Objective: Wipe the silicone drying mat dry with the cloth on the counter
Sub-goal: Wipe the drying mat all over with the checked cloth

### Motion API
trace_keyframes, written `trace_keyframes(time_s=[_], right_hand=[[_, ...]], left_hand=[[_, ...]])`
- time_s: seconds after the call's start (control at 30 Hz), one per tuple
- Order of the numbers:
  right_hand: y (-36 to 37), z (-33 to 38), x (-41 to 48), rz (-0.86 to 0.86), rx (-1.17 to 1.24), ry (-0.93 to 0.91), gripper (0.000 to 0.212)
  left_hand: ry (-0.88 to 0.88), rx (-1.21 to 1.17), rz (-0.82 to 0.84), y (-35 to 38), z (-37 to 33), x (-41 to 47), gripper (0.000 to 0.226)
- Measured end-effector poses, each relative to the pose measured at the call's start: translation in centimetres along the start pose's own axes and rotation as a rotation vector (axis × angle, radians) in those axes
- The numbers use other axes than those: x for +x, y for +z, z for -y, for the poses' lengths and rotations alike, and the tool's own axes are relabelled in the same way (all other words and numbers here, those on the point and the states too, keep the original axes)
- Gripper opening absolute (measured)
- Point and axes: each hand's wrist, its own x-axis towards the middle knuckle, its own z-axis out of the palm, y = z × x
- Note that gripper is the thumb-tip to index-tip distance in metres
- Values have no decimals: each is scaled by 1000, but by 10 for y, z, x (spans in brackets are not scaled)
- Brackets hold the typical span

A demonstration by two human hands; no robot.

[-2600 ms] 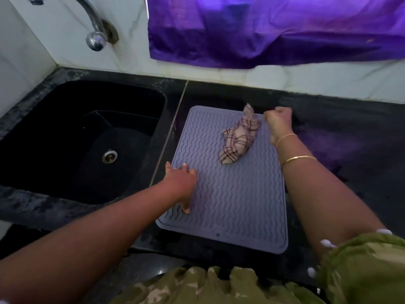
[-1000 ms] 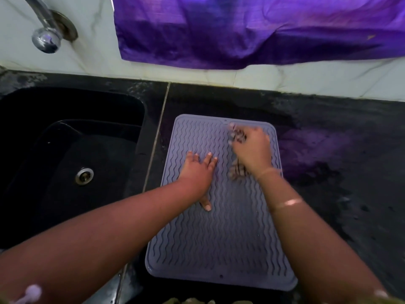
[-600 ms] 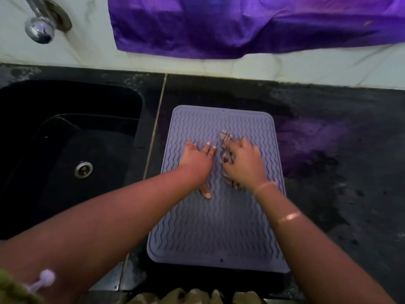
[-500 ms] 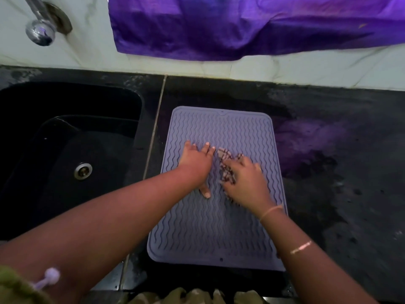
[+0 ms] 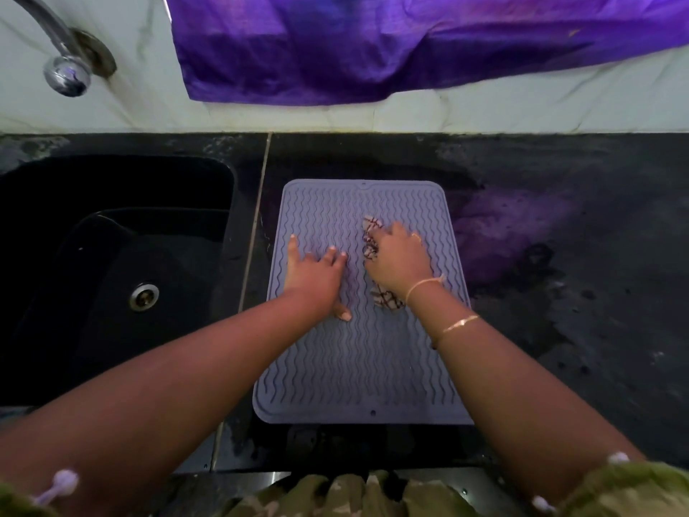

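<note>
Head view looks down on a lilac silicone drying mat (image 5: 358, 367) lying flat on the black counter (image 5: 559, 330), just right of the dark sink (image 5: 112, 255). Left hand (image 5: 315, 279) lies palm-down on the mat with fingers spread, gripping nothing. Right hand (image 5: 400, 261) presses flat on a checked cloth (image 5: 387, 302) bunched beneath it — cloth ends poke out past the fingertips and below the wrist. 2 thin bangles (image 5: 456, 324) circle the right forearm.
</note>
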Motion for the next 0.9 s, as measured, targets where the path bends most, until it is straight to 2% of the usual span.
trace_keyframes(time_s=[0.23,0.37,0.43,0.5,0.57,0.63,0.77,0.9], right_hand=[[10,-18,-85,47,9,-164,56],[4,-25,-91,90,155,-136,54],[-3,-27,-77,4,235,-109,51],[-10,-28,-56,-98,261,-87,49],[-15,-27,-34,-76,265,-45,49],[-15,-24,-23,34,194,-38,47],[-11,-22,-33,129,-22,-180,52],[-8,-32,-65,198,-26,-304,53]], left_hand=[[-19,17,0,-2,-3,1,112],[-36,76,-22,-4,-9,-8,103],[-14,76,-54,-5,-11,-14,92],[13,-28,-8,-4,-10,-21,81],[35,-183,130,-2,-6,-27,92],[51,-266,210,1,-2,-31,108],[17,-292,191,7,-1,-34,112],[0,-268,208,7,-2,-33,112]])
